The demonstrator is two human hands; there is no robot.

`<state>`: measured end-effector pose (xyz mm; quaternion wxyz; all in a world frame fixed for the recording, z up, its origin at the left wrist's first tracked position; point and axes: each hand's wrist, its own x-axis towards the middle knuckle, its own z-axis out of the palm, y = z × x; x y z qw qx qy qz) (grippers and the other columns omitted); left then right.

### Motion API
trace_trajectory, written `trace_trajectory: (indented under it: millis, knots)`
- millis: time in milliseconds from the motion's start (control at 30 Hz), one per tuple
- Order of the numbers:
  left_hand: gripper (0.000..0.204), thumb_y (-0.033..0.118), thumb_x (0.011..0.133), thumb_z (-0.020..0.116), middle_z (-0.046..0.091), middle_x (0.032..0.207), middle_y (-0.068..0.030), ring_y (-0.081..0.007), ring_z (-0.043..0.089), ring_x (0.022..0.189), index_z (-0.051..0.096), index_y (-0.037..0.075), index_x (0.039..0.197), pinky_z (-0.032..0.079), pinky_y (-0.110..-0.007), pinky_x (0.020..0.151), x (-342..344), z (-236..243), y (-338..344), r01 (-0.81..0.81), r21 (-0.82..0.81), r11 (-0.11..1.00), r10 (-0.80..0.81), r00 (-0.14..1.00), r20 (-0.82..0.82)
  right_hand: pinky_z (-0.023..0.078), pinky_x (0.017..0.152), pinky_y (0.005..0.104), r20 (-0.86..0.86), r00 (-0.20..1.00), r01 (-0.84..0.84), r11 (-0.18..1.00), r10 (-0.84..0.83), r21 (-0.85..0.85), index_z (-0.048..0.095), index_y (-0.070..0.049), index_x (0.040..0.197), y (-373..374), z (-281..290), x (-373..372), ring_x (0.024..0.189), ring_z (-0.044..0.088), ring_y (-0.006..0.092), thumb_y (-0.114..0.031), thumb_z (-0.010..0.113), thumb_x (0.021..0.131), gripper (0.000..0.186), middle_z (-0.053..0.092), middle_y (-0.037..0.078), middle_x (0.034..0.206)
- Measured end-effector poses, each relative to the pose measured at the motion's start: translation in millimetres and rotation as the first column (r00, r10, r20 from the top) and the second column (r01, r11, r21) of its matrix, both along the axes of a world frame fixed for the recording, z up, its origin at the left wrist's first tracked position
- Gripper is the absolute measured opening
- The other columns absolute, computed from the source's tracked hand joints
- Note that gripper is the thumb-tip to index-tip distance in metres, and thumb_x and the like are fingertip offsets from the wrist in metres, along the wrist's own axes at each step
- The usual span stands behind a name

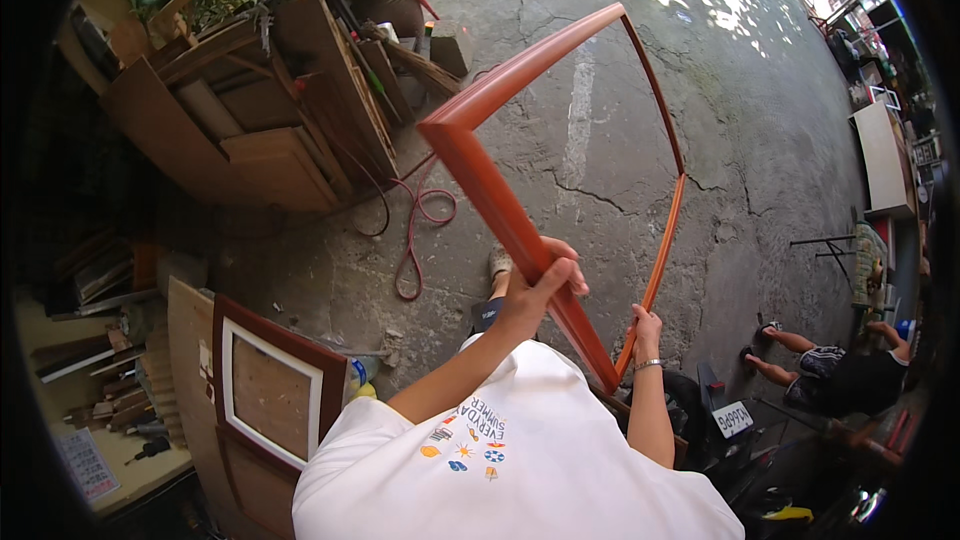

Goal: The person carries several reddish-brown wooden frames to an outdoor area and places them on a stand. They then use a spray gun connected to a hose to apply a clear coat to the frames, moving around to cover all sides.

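A reddish-brown wooden frame (487,195), four-sided with an empty middle, is held tilted in the air in front of me. My left hand (545,292) is wrapped round its thick left bar, below that bar's middle. Near the frame's lowest corner, my right hand (646,330) grips the thinner right bar; part of its fingers is hidden behind the wood. The far corner points away from me above the concrete floor (740,260).
Stacked wooden boards and furniture parts (270,160) stand at the left. A red hose (412,240) curls on the floor. Near my left elbow leans a brown panel (225,360) with a white inner frame. At the right are a motorcycle (712,390) and a seated person (850,375).
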<state>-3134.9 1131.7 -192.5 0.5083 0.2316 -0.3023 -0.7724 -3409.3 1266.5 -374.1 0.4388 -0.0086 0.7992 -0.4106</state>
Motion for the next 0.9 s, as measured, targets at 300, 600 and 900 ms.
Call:
trace_trajectory:
  millis: [300,600,900]
  knots:
    - [0.028,0.033,0.096,0.066,0.067,0.1,-0.0066,-0.0219,0.064,0.096,0.059,0.012,0.114,0.051,-0.038,0.09,-99,-131,-267,-0.208,0.636,0.743,0.277,0.961,-0.01,0.042,0.04,0.0299,-0.486,0.865,0.073,0.99,-0.124,-0.122,0.053,0.0,0.1,-281,15,-174,0.046,0.049,0.0138,-0.012,0.073,0.082,0.029,0.054,0.004,0.072]
    - [0.032,0.032,0.097,0.064,0.066,0.118,-0.0071,-0.0237,0.062,0.113,0.058,0.012,0.121,0.049,-0.038,0.099,-246,-132,-541,-0.106,0.624,0.775,0.173,0.984,-0.048,0.043,0.046,0.031,-0.607,0.759,0.14,0.97,-0.235,-0.2,0.053,0.0,0.097,-506,14,-340,0.052,0.053,0.0151,-0.011,0.073,0.084,0.026,0.057,0.006,0.077]
    - [0.031,0.035,0.096,0.065,0.065,0.122,-0.0059,-0.0246,0.061,0.117,0.059,0.014,0.118,0.048,-0.039,0.102,-387,-167,-814,-0.191,0.634,0.749,0.274,0.961,-0.034,0.049,0.069,0.0386,-0.79,0.611,-0.109,0.982,-0.055,-0.153,0.056,-0.001,0.097,-845,29,-540,0.071,0.061,0.0241,-0.016,0.074,0.082,0.028,0.064,0.011,0.083]
